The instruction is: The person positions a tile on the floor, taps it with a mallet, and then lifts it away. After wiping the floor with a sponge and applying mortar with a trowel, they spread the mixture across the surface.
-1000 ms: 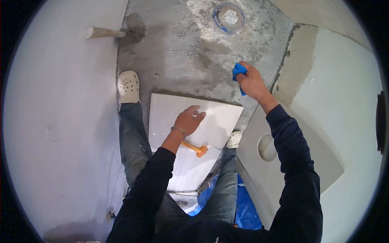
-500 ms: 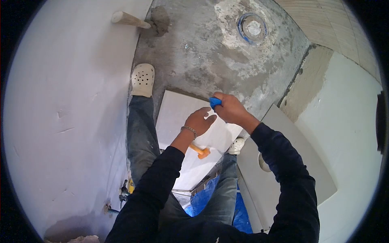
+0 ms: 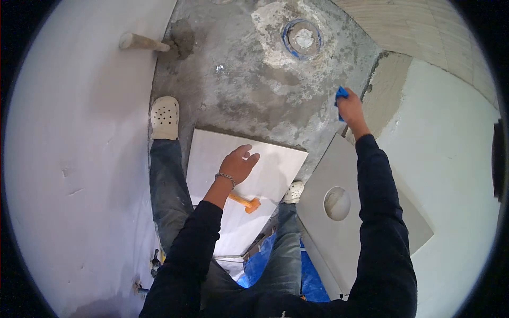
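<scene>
My right hand (image 3: 351, 110) is closed on a small blue crumpled piece (image 3: 341, 94), perhaps cloth or plastic. It is held out over the bare floor, beyond the far right corner of a pale floor tile (image 3: 281, 159). Over that tile hovers my left hand (image 3: 238, 165), wearing a chain bracelet, its fingers loosely bent and apart with nothing in them. An orange-headed mallet (image 3: 252, 205) lies on the tile just below the left wrist, its handle partly hidden by my arm.
A grey panel with a round hole (image 3: 313, 185) leans at the right. A round drain (image 3: 303, 39) sits in the rough concrete floor (image 3: 228, 95). At left, a wooden post (image 3: 143, 42) stands near the white wall (image 3: 79, 132). My white clogs (image 3: 165, 117) flank the tile; blue sheeting (image 3: 314, 275) lies behind.
My right hand has swung right and away from the tile's edge, carrying the blue piece. The left hand now sits apart from it, over the tile. The whole view has shifted slightly.
</scene>
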`<control>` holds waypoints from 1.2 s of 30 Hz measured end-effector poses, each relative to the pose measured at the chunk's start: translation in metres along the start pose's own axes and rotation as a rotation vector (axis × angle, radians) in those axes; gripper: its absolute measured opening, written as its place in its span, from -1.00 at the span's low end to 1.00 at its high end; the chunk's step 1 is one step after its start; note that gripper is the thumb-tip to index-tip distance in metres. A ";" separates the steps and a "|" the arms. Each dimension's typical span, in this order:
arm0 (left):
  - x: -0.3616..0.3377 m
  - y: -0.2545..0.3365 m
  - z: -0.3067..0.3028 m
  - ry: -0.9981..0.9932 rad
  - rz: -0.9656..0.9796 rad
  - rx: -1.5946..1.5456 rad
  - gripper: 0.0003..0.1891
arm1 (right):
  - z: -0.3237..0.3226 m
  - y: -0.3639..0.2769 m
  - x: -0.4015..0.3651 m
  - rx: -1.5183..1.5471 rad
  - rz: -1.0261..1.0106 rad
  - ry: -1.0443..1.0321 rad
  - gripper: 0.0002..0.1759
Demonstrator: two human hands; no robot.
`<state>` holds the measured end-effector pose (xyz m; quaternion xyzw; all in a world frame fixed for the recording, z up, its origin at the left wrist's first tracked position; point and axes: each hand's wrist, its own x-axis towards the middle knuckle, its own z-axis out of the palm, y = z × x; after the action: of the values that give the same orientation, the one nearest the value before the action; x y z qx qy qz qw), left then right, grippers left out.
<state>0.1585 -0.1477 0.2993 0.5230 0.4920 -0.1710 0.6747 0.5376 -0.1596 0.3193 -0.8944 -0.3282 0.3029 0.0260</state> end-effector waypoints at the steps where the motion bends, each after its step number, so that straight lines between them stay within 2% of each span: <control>1: 0.000 0.000 0.000 0.002 0.005 -0.003 -0.44 | -0.004 0.011 -0.007 -0.003 -0.003 0.004 -0.69; 3: 0.000 -0.001 0.001 0.010 0.013 -0.021 -0.45 | -0.007 0.024 -0.023 -0.213 0.057 -0.089 -0.61; 4: 0.001 -0.001 0.000 0.016 0.015 -0.024 -0.45 | -0.009 0.018 -0.029 -0.214 0.050 -0.087 -0.61; 6: 0.003 -0.002 -0.001 0.008 0.018 -0.028 -0.45 | -0.007 -0.008 -0.039 -0.246 0.117 -0.276 -0.47; 8: 0.002 0.001 -0.001 0.016 0.015 -0.022 -0.44 | 0.000 -0.026 -0.034 -0.205 0.139 -0.302 -0.39; 10: 0.001 0.004 -0.001 0.016 0.008 -0.013 -0.44 | 0.003 -0.045 -0.013 -0.339 -0.183 -0.342 -0.37; 12: 0.001 0.004 -0.001 0.018 0.025 -0.002 -0.44 | 0.013 -0.049 0.027 -0.199 -0.157 -0.142 -0.36; 14: 0.002 0.000 0.001 0.014 0.026 0.002 -0.45 | 0.012 -0.050 0.080 -0.299 -0.251 0.047 -0.34; 16: 0.002 -0.002 0.001 0.016 0.030 0.004 -0.45 | -0.016 -0.083 0.105 -0.124 -0.207 0.200 -0.47; 19: 0.002 -0.003 0.002 0.019 0.034 -0.007 -0.45 | -0.057 -0.139 0.107 -0.049 -0.308 0.286 -0.48; 21: 0.002 -0.004 0.003 0.021 0.037 -0.032 -0.45 | -0.067 -0.160 0.106 0.254 -0.147 0.298 -0.46; 22: 0.002 -0.005 0.003 0.021 0.039 -0.033 -0.45 | -0.067 -0.167 0.102 0.252 -0.148 0.299 -0.46; 24: 0.002 -0.005 0.003 0.024 0.043 -0.030 -0.45 | -0.067 -0.175 0.088 0.080 -0.334 0.304 -0.47; 25: 0.002 -0.004 0.002 0.024 0.046 -0.030 -0.45 | -0.062 -0.170 0.085 0.079 -0.335 0.306 -0.47; 27: 0.002 -0.001 0.001 0.031 0.051 -0.026 -0.45 | -0.045 -0.149 0.078 0.000 -0.328 0.142 -0.49; 30: 0.003 -0.001 0.001 0.029 0.056 -0.028 -0.45 | -0.049 -0.117 0.052 -0.136 -0.425 0.035 -0.47; 32: 0.003 0.000 0.000 0.023 0.049 -0.031 -0.45 | -0.059 -0.071 0.055 -0.120 -0.195 0.006 -0.48; 34: 0.003 0.001 0.000 0.013 0.047 -0.032 -0.45 | -0.086 -0.020 0.076 -0.278 -0.190 0.081 -0.46; 36: 0.003 0.001 0.002 0.016 0.063 -0.004 -0.44 | -0.127 -0.002 0.083 -0.356 -0.011 0.149 -0.43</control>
<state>0.1616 -0.1480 0.2977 0.5382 0.4810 -0.1443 0.6768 0.6568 -0.0887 0.3799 -0.9030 -0.3786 0.1729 -0.1066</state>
